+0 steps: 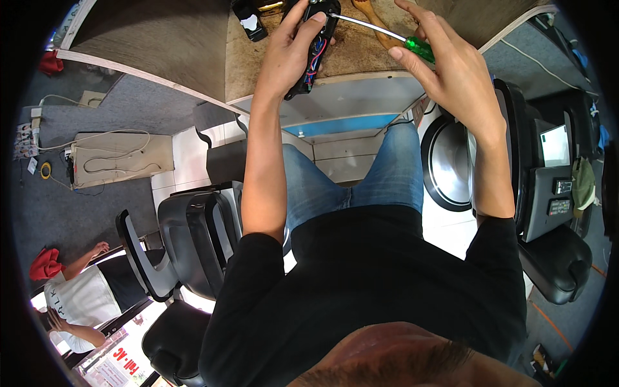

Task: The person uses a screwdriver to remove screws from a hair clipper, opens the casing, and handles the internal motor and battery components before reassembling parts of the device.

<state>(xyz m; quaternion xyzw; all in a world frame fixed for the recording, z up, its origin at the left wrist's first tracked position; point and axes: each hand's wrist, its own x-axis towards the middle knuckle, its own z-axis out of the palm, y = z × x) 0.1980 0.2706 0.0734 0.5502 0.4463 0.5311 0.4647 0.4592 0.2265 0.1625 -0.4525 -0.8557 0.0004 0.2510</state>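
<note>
At the worktop (pixel 358 61), hands (pixel 284 61) grip a black device (pixel 327 32) — coloured wires (pixel 316 53) bared — and green-handled screwdriver (pixel 419 48)

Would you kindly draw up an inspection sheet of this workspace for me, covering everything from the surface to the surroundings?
Surface: brown worktop, visibly stained.
Job's things: open black device with coloured wires exposed; green-handled screwdriver, tip at the device's upper part.
Clutter: black item with a white patch; wooden-handled item, cut off by the frame's edge.
Grips: left hand holds the device; right hand holds the screwdriver handle.
Cables: white cable at right; another over the pale board at left.
Surroundings: black chair; person in a white top at lower left.
</note>
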